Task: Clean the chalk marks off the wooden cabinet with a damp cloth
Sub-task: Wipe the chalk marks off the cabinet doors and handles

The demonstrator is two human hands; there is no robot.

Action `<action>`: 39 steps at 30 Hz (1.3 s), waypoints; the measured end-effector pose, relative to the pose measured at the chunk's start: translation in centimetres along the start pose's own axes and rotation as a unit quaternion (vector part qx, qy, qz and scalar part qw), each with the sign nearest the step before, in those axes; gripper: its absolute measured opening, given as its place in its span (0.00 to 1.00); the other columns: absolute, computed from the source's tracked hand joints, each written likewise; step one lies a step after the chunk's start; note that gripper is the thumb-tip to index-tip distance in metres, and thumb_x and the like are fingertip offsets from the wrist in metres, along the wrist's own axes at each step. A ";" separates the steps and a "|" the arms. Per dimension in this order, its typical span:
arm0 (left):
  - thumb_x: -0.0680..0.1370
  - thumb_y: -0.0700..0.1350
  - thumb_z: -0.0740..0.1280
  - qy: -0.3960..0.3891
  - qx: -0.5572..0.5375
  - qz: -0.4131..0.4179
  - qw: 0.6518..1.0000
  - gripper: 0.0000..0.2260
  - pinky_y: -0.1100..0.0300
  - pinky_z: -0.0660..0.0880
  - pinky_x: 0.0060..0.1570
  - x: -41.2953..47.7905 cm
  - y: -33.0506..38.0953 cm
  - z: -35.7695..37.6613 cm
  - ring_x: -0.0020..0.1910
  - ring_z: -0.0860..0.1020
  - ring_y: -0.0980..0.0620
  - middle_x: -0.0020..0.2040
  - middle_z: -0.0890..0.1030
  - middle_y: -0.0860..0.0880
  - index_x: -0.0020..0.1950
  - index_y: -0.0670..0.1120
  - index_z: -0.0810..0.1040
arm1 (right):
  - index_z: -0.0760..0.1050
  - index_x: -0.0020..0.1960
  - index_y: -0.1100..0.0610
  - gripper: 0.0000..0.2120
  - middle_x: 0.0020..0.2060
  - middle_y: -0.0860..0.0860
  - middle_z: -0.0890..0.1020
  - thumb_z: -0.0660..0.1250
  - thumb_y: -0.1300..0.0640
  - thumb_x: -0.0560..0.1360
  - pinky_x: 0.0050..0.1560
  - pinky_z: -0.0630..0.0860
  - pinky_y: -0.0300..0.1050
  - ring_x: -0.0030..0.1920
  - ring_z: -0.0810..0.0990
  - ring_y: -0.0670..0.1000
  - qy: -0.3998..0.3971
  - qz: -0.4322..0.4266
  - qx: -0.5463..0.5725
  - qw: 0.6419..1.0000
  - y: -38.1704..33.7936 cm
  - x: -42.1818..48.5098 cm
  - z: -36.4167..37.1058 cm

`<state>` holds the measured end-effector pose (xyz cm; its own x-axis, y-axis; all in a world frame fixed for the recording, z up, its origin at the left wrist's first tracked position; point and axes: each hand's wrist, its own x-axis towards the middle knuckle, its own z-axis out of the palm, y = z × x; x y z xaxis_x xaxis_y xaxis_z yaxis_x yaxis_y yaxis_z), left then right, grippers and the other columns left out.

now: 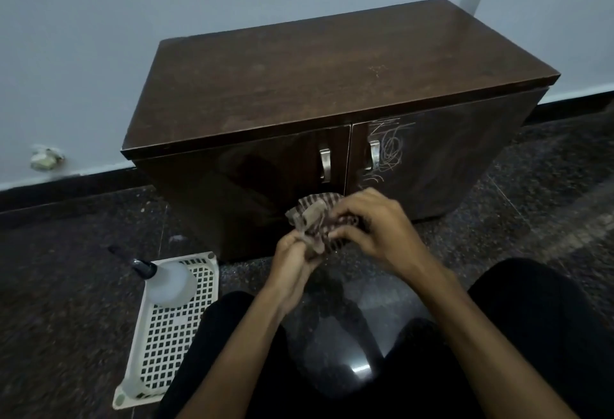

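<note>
A dark wooden cabinet (299, 86) with two doors stands against the wall. White chalk scribbles (390, 149) cover the upper left part of its right door, beside the metal handle (373, 154). In front of the doors, low down, both hands hold a bunched striped cloth (319, 216). My left hand (294, 259) grips its lower end from below. My right hand (375, 222) curls over it from the right. The cloth is apart from the chalk marks.
A white perforated plastic tray (166, 335) lies on the dark speckled floor at the left, with a translucent spray bottle (166, 280) standing in it. My knees in dark trousers (531, 335) frame the lower view. A second handle (325, 164) is on the left door.
</note>
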<state>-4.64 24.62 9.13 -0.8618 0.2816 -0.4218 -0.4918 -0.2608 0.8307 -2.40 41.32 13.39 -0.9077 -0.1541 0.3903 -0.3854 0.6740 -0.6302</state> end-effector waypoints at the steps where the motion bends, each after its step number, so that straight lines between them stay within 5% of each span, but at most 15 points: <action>1: 0.78 0.31 0.56 -0.012 -0.050 -0.010 0.999 0.15 0.54 0.79 0.51 -0.4 0.1 -0.3 0.47 0.83 0.49 0.47 0.85 0.45 0.51 0.43 0.80 | 0.82 0.50 0.51 0.11 0.46 0.44 0.83 0.79 0.57 0.69 0.48 0.77 0.48 0.48 0.76 0.46 -0.024 -0.003 -0.012 1.000 0.3 -0.4 0.4; 4: 0.78 0.43 0.60 -0.043 -0.176 -0.036 0.983 0.15 0.53 0.80 0.50 -1.0 0.6 -1.4 0.50 0.82 0.44 0.52 0.84 0.40 0.60 0.37 0.78 | 0.83 0.52 0.51 0.15 0.50 0.44 0.84 0.80 0.55 0.67 0.51 0.78 0.49 0.52 0.77 0.46 -0.097 0.001 -0.028 0.995 0.5 -1.1 0.9; 6: 0.79 0.50 0.64 -0.023 -0.137 -0.035 0.990 0.19 0.50 0.79 0.52 -1.3 0.9 -1.2 0.52 0.82 0.44 0.54 0.83 0.39 0.62 0.37 0.78 | 0.85 0.53 0.51 0.18 0.52 0.44 0.85 0.81 0.50 0.65 0.56 0.78 0.44 0.55 0.79 0.43 -0.137 0.040 0.039 0.989 0.0 -1.4 0.6; 11: 0.79 0.37 0.67 -0.007 -0.043 -0.004 0.999 0.10 0.58 0.83 0.48 -1.2 1.9 -0.3 0.49 0.85 0.49 0.52 0.85 0.42 0.60 0.39 0.79 | 0.78 0.65 0.48 0.26 0.59 0.41 0.82 0.79 0.47 0.68 0.58 0.79 0.43 0.59 0.79 0.41 0.069 0.217 0.178 0.957 0.2 -1.1 -0.4; 13: 0.77 0.37 0.67 -0.052 -0.041 -0.001 0.998 0.12 0.57 0.83 0.49 -1.4 3.0 0.2 0.49 0.85 0.50 0.51 0.85 0.43 0.60 0.39 0.79 | 0.73 0.70 0.48 0.29 0.62 0.42 0.80 0.77 0.47 0.71 0.57 0.76 0.38 0.62 0.78 0.44 0.004 0.320 0.290 0.902 0.4 -0.9 -0.7; 16: 0.75 0.38 0.69 -0.099 0.010 -0.004 0.995 0.14 0.57 0.82 0.51 -1.6 4.7 1.4 0.53 0.84 0.47 0.55 0.85 0.41 0.60 0.38 0.79 | 0.75 0.67 0.61 0.21 0.60 0.57 0.83 0.71 0.56 0.76 0.61 0.78 0.50 0.62 0.81 0.58 -0.037 0.364 0.564 0.740 0.1 -1.3 -0.2; 19: 0.76 0.39 0.72 -0.042 0.178 0.062 0.981 0.03 0.59 0.80 0.49 -1.5 5.8 2.6 0.49 0.85 0.52 0.45 0.87 0.49 0.45 0.46 0.82 | 0.75 0.67 0.64 0.21 0.60 0.63 0.81 0.70 0.60 0.76 0.64 0.77 0.57 0.62 0.80 0.61 0.031 0.355 0.635 0.685 0.0 -1.6 0.4; 21: 0.75 0.45 0.75 -0.001 0.341 0.129 0.931 0.06 0.61 0.79 0.46 -1.5 6.4 2.8 0.43 0.83 0.60 0.41 0.85 0.55 0.41 0.52 0.80 | 0.74 0.67 0.64 0.23 0.60 0.63 0.82 0.72 0.62 0.73 0.61 0.78 0.57 0.60 0.81 0.61 0.080 0.363 0.632 0.680 -0.2 -1.5 0.5; 24: 0.72 0.57 0.75 0.042 0.541 0.232 0.807 0.12 0.61 0.80 0.46 -1.6 7.4 3.4 0.45 0.81 0.62 0.49 0.82 0.58 0.53 0.55 0.82 | 0.76 0.65 0.64 0.22 0.57 0.62 0.83 0.73 0.65 0.72 0.56 0.82 0.55 0.57 0.83 0.60 0.143 0.376 0.632 0.663 -0.7 -1.3 0.0; 27: 0.75 0.54 0.74 0.083 0.590 0.416 0.687 0.18 0.58 0.79 0.52 -1.1 9.7 4.6 0.54 0.78 0.57 0.58 0.79 0.52 0.62 0.49 0.80 | 0.78 0.62 0.59 0.20 0.53 0.56 0.86 0.75 0.65 0.71 0.57 0.81 0.57 0.55 0.85 0.57 0.242 0.361 0.571 0.697 -0.8 -1.2 -0.9; 30: 0.79 0.48 0.69 0.021 0.648 0.585 0.488 0.20 0.49 0.73 0.66 1.3 13.6 5.6 0.67 0.73 0.46 0.68 0.75 0.44 0.70 0.43 0.76 | 0.78 0.59 0.55 0.18 0.51 0.52 0.86 0.76 0.63 0.71 0.58 0.80 0.55 0.54 0.85 0.52 0.347 0.298 0.383 0.803 -0.5 -1.2 -1.4; 33: 0.82 0.51 0.62 -0.102 0.760 0.584 0.266 0.24 0.41 0.61 0.75 4.7 17.6 6.1 0.77 0.63 0.42 0.78 0.66 0.42 0.77 0.45 0.66 | 0.78 0.60 0.57 0.18 0.51 0.47 0.84 0.74 0.66 0.73 0.54 0.80 0.46 0.52 0.83 0.46 0.395 0.211 0.208 0.870 -0.5 -1.1 -1.2; 35: 0.84 0.51 0.59 -0.182 0.798 0.534 0.213 0.26 0.42 0.59 0.77 6.3 19.5 6.4 0.80 0.57 0.45 0.81 0.59 0.45 0.81 0.46 0.57 | 0.79 0.60 0.58 0.19 0.52 0.50 0.83 0.71 0.70 0.72 0.52 0.79 0.47 0.52 0.82 0.49 0.431 0.157 0.102 0.883 -0.8 -0.5 -1.1; 39: 0.86 0.52 0.51 -0.234 0.810 0.491 0.218 0.27 0.47 0.56 0.79 7.4 20.7 6.1 0.81 0.51 0.50 0.82 0.51 0.49 0.82 0.47 0.47 | 0.81 0.61 0.57 0.18 0.59 0.52 0.82 0.73 0.68 0.72 0.56 0.77 0.44 0.55 0.80 0.55 0.414 0.029 -0.113 0.903 0.4 1.6 -0.1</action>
<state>-20.47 26.97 25.43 -0.1595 0.9871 0.0161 0.9183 0.1543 -0.3645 -3.97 41.45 13.77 -0.4532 0.4162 0.7883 -0.2119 0.8086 -0.5488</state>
